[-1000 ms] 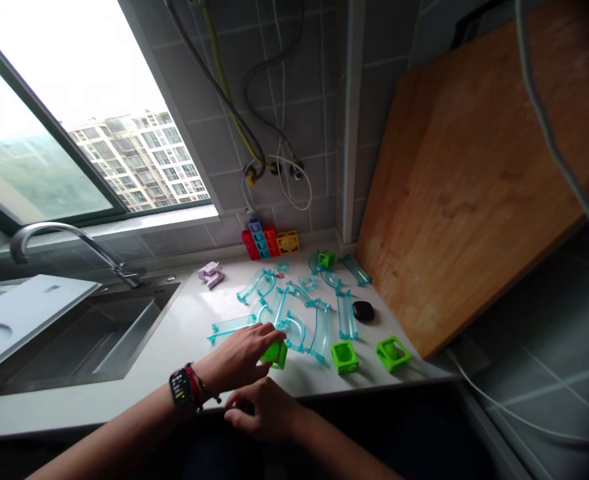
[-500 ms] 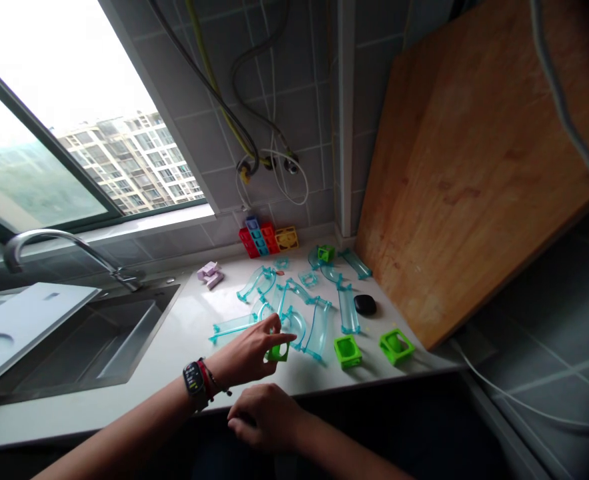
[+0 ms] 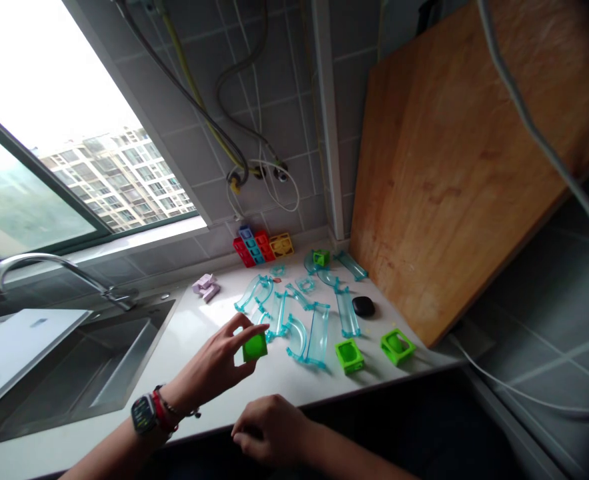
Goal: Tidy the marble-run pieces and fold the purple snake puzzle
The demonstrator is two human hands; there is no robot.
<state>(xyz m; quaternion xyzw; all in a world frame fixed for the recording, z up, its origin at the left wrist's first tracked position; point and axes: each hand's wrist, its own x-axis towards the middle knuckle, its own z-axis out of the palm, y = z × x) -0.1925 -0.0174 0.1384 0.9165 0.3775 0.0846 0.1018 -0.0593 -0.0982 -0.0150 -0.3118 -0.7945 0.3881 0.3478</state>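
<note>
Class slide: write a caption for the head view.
Left hand holds a green cube near translucent teal pieces on a white counter.

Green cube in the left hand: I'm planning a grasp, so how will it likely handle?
The green cube is probably stiff, its edges looking straight in the left hand. It seems light, held in a pinch. Its flat sides suggest sliding rather than rolling.

One camera, worn on the person's head, looked forward and down from above the near edge of the counter. It faced the tiled wall along the far edge, fairly close over the surface.
</note>
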